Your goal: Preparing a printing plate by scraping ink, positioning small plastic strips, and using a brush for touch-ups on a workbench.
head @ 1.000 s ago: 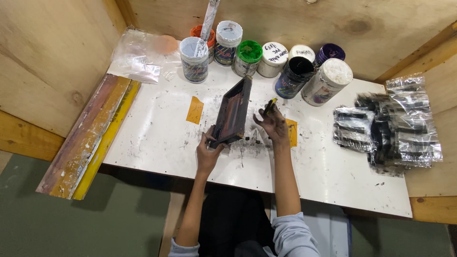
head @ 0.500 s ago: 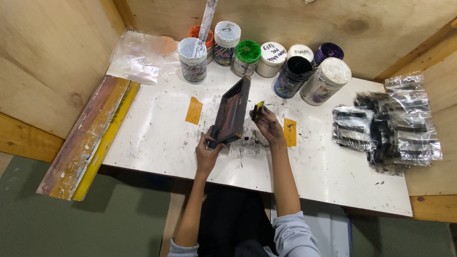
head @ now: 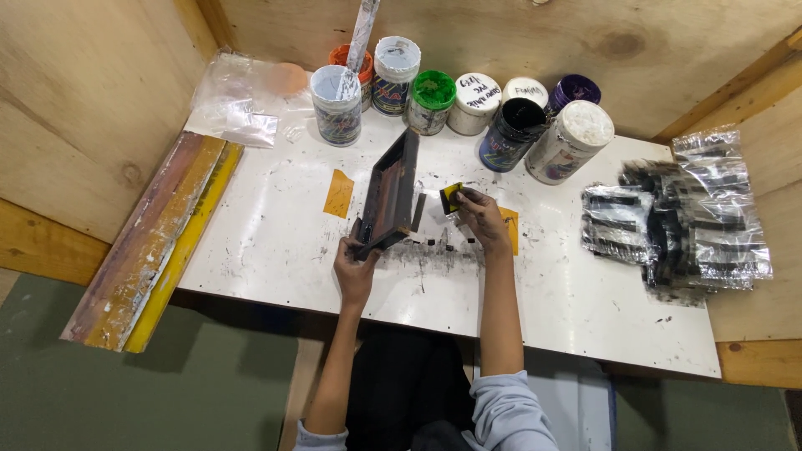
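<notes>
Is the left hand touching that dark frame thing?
Touching. The head view shows the left hand gripping the near corner of the tilted dark frame, fingers wrapped on its edge with no gap.

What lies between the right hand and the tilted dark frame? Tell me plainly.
Nothing visible blocks that gap. The right hand holds a small yellow piece just right of the dark frame, which the left hand holds tilted up by its near corner. Between them is only ink-smeared white table with a few small dark marks.
</notes>
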